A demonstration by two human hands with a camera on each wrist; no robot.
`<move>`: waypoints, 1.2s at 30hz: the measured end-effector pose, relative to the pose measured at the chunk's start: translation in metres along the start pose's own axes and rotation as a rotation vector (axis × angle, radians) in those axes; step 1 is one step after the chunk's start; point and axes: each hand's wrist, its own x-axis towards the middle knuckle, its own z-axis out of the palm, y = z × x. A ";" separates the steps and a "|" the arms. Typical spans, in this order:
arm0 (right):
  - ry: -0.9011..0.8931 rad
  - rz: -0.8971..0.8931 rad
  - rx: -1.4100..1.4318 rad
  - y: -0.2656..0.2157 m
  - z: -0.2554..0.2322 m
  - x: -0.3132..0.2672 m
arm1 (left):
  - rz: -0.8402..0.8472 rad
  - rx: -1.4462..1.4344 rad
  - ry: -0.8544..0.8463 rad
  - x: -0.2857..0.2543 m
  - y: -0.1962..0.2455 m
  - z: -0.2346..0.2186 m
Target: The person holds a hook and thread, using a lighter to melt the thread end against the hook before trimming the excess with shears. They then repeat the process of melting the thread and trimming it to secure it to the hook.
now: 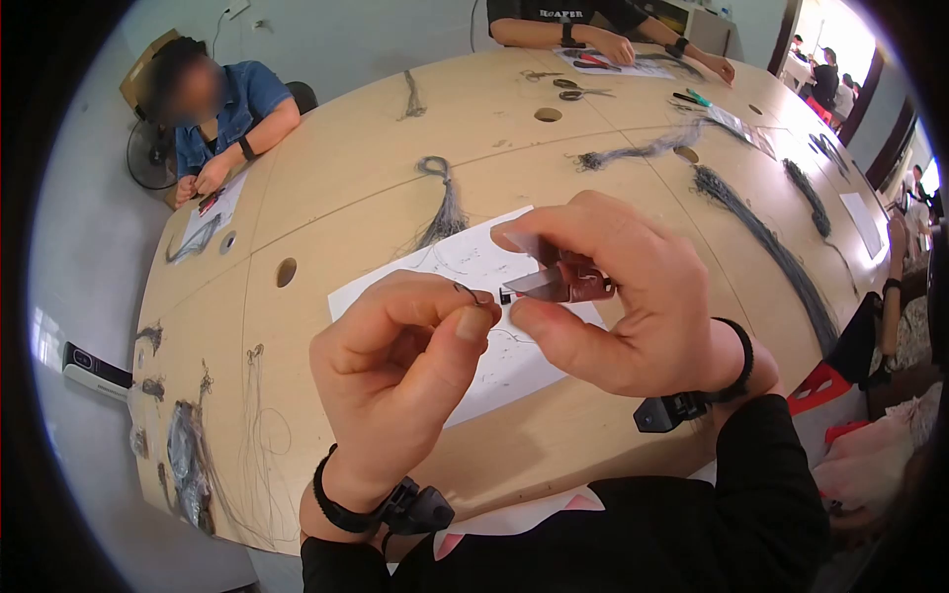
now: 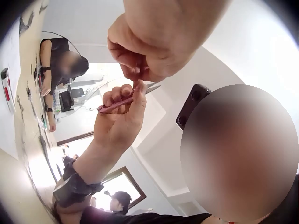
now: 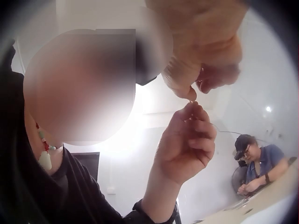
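Over the white paper (image 1: 514, 371), my left hand (image 1: 400, 361) pinches a small dark hook-like piece (image 1: 469, 292) between thumb and forefinger. Its bent end stands out above the fingertips; the rest is hidden by them. My right hand (image 1: 628, 296) grips a small red-handled knife (image 1: 588, 283), its silver blade (image 1: 535, 286) pointing left, close to the left fingertips. In the left wrist view the reddish handle (image 2: 114, 105) lies across the curled right fingers, and the blade tip shows past the thumb. The right wrist view shows the left fingertips meeting close to the right thumb.
Small dark bits dot the paper. A looped bundle of grey strands (image 1: 442, 203) lies beyond it, and a long bundle (image 1: 766, 247) runs along the right. Scissors (image 1: 583, 94) lie farther back. Plastic bags (image 1: 185, 445) sit at left. Two people work across the table (image 1: 346, 188).
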 end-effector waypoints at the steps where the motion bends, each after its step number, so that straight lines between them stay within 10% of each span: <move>1: 0.012 0.033 0.032 0.000 0.000 0.000 | -0.006 0.024 0.018 0.000 0.000 0.001; 14: -0.023 -0.024 0.024 0.003 0.005 -0.005 | 0.152 0.310 -0.045 -0.001 -0.007 0.008; 26: -0.146 -0.189 -0.030 0.012 -0.004 0.005 | -0.233 -0.129 0.060 -0.003 0.011 0.004; 36: -0.204 -0.093 -0.004 0.009 -0.003 0.001 | -0.244 -0.194 -0.055 -0.003 0.008 -0.003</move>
